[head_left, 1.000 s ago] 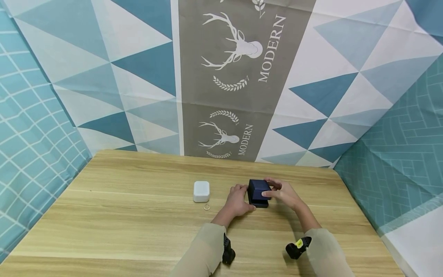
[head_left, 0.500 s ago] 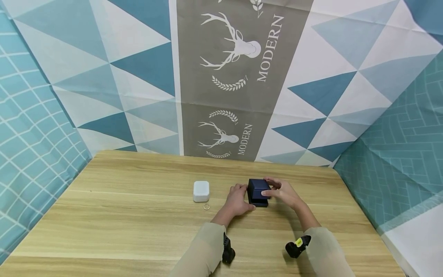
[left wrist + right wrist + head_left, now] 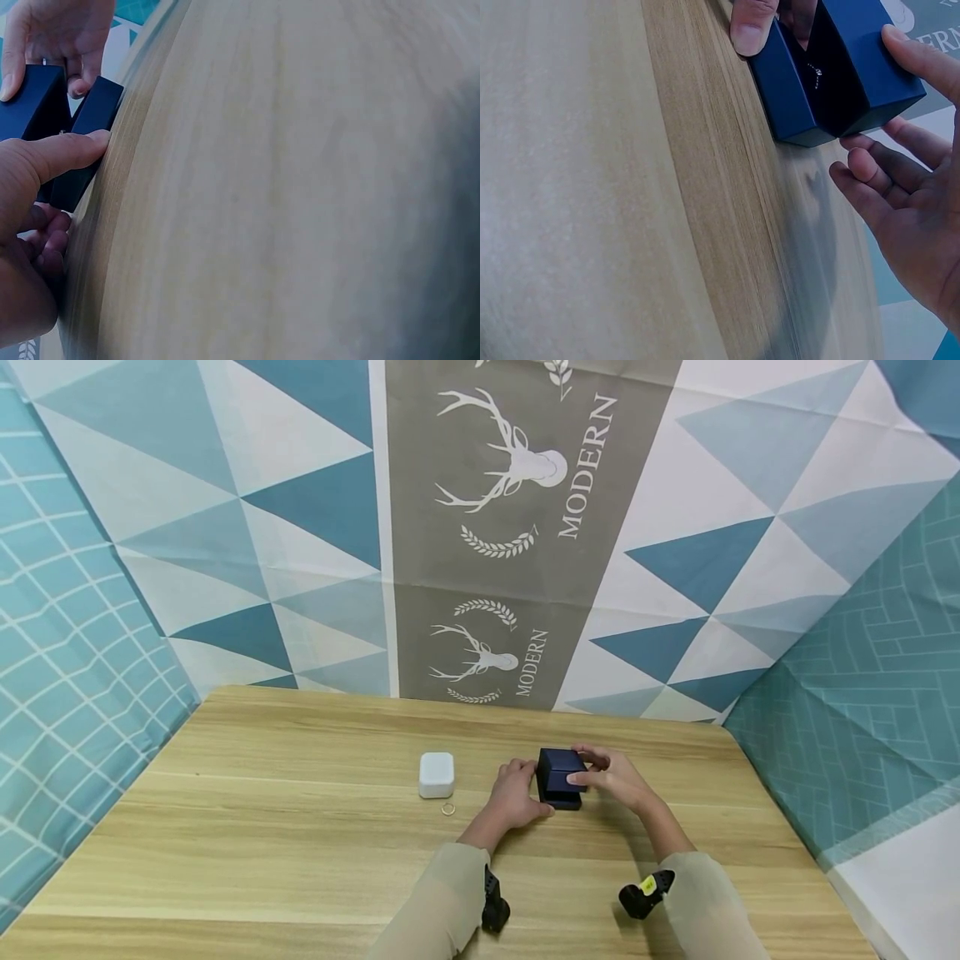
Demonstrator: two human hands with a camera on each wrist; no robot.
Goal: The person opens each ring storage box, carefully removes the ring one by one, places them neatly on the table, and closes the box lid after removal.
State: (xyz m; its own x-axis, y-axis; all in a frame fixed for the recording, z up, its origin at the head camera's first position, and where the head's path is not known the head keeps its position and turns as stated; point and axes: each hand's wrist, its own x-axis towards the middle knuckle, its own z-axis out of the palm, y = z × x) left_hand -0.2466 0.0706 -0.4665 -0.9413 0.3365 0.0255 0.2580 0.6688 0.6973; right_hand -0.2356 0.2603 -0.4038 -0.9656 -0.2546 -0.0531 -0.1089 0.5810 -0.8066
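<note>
A dark blue ring box (image 3: 562, 764) stands on the table with its lid partly raised. On its left side my left hand (image 3: 513, 799) holds the base, the thumb across the front edge. From the right, my right hand (image 3: 618, 783) grips the lid (image 3: 881, 52) between thumb and fingers, as the right wrist view shows. Inside the gap a small sparkling piece (image 3: 816, 73) of jewellery shows; most of it is hidden. In the left wrist view the base (image 3: 101, 105) lies under my left thumb.
A small white box (image 3: 437, 775) with rounded corners sits left of my left hand. Just in front of it lies a thin gold-coloured ring (image 3: 447, 808). Patterned cloth (image 3: 495, 568) hangs behind the wooden table (image 3: 285, 827).
</note>
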